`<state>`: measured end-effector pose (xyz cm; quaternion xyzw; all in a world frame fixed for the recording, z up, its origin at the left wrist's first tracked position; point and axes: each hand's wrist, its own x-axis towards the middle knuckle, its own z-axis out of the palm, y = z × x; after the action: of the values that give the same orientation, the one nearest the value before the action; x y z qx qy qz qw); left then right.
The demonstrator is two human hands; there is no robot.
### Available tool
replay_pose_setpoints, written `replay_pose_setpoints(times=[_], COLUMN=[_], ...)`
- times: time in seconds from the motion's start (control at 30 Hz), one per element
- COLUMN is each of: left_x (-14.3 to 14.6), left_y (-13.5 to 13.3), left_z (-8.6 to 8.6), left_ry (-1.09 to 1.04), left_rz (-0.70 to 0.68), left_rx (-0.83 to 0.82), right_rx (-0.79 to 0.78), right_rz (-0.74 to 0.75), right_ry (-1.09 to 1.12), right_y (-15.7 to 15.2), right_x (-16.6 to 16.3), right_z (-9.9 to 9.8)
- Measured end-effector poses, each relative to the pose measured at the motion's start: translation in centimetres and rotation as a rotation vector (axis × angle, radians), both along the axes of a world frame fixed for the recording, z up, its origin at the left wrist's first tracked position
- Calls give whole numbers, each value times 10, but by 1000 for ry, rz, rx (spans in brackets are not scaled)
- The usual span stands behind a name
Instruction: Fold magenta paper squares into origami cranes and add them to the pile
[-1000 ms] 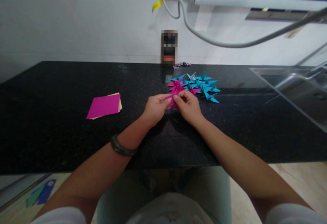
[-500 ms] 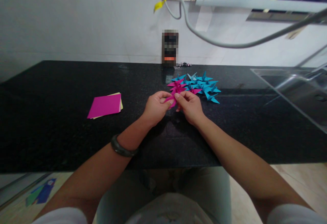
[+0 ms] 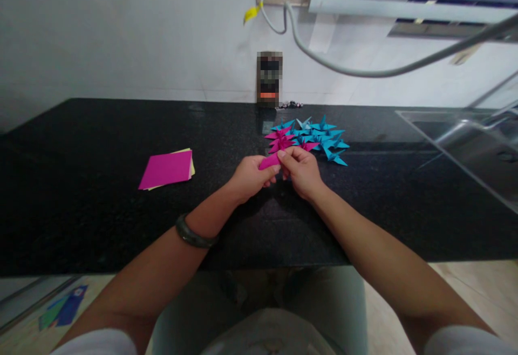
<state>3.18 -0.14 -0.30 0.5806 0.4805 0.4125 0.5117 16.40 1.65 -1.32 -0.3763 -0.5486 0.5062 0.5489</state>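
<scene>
A folded piece of pink origami paper (image 3: 268, 162) is held up between my two hands, above the black counter. My left hand (image 3: 251, 177) pinches its left and lower side, thumb lying across the front. At its right end, my right hand (image 3: 300, 169) grips it between thumb and curled fingers. The fingers cover part of the paper, so its full shape is hidden. Just beyond my hands lie several folded paper cranes: pink cranes (image 3: 280, 143) on the left side and blue cranes (image 3: 324, 138) behind and to the right.
A stack of pink and yellow paper sheets (image 3: 167, 169) lies on the black counter (image 3: 101, 220) to the left. A phone-like blurred object (image 3: 269, 79) leans on the wall, beside a beaded string (image 3: 292, 104). A sink (image 3: 465, 134) is at right; a grey cable (image 3: 364, 73) hangs above.
The pink paper has turned in my fingers and now shows a broader flat face. My left hand has shifted its grip, the thumb now lower across the front. The cranes stay put.
</scene>
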Motion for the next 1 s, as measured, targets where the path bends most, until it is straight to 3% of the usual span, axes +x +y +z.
replay_pose_setpoints(times=[0.33,0.6,0.8,1.0], left_x=[1,-1,2,4], left_y=[1,0,-3,-1], left_z=[1,4,8,5], left_ry=[106,276,221,124], left_rz=[31,26,-8,-63], left_rx=[93,187,170,86], right_rx=[-18,-115,-213,-208], right_rz=[-57,48,17,-57], right_ry=[102,98,299,336], right_y=[2,-2,-3,1], right_x=[0,-3,-5,-3], right_z=[3,3,9,8])
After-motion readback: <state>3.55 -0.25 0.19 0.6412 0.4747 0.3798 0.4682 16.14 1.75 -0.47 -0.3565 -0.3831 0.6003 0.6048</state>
